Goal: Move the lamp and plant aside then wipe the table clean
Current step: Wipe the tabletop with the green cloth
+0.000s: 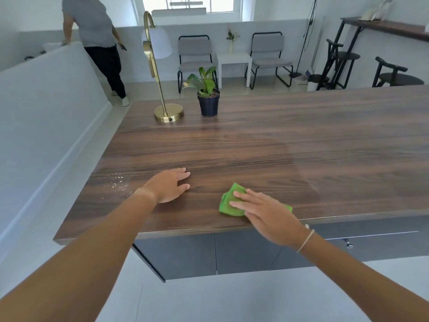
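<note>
Head view: right hand (264,213) flat, fingers spread, pressing green cloth (228,202) near table (301,140) front edge. Left hand (170,184) open, palm down, grasping nothing. Lamp (169,113), plant (208,98) at far-left corner, just beside each other. Middle and right of tabletop bare. White specks (116,182) near left edge.

Your brass-coloured lamp with its arched neck and white bell shade (168,113) stands upright near the far left corner of your dark walnut-grain wooden table (301,135), and just to its right stands the leafy green plant in a small dark ribbed pot (208,103), close but apart. Your folded bright green cloth (228,201) lies flat near the front edge, and pale specks (116,184) dot the left edge.
</note>
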The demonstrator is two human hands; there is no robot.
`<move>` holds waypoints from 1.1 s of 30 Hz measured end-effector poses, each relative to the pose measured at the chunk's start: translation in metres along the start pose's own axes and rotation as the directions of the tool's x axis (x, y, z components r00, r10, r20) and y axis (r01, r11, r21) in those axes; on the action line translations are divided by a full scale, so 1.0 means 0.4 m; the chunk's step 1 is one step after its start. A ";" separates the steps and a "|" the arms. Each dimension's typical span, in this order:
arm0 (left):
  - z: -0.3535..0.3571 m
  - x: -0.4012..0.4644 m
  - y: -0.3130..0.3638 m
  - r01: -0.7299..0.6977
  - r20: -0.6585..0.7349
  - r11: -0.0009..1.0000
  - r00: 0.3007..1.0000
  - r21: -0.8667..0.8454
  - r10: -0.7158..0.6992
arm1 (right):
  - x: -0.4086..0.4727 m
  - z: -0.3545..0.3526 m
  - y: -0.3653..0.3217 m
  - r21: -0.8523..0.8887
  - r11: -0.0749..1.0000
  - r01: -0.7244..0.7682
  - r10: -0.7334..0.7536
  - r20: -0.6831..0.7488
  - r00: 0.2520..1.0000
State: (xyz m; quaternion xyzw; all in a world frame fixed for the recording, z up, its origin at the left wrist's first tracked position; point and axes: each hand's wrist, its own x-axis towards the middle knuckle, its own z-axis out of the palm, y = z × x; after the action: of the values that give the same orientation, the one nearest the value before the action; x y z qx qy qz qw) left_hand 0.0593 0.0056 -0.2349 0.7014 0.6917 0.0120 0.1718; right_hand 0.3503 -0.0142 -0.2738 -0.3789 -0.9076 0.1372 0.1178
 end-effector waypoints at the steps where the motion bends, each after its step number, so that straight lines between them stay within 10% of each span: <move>1: 0.001 -0.001 -0.001 -0.003 -0.001 1.000 1.000 -0.004 0.003 | 0.001 -0.014 0.032 -0.004 0.999 -0.052 0.052 -0.001 0.999; 5: 0.008 -0.002 0.001 -0.011 -0.006 1.000 1.000 -0.014 0.011 | 0.101 -0.044 0.063 -0.005 0.946 -0.324 0.324 -0.043 0.945; 11: 0.006 -0.002 -0.002 -0.015 -0.009 1.000 1.000 0.003 0.015 | 0.150 0.048 -0.090 -0.027 0.984 -0.174 0.174 -0.017 0.985; 17: 0.010 -0.014 0.024 0.002 -0.067 0.999 0.998 -0.053 -0.005 | 0.158 -0.050 -0.034 0.379 0.875 -0.301 0.313 0.029 0.949; 23: 0.006 -0.026 0.141 -0.099 -0.227 0.979 0.972 -0.178 0.057 | 0.132 -0.093 0.144 0.122 0.835 -0.536 0.545 -0.056 0.836; 33: 0.104 -0.029 0.328 -0.061 -0.082 0.997 0.994 0.056 0.066 | 0.118 -0.062 0.178 0.004 0.848 -0.531 0.529 -0.090 0.844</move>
State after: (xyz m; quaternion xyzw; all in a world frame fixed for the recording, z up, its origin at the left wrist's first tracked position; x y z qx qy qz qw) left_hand 0.1962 -0.0131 -0.2376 0.7262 0.6757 0.0285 0.1232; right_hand 0.3724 0.0718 -0.2696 -0.6214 -0.7631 0.1383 0.1111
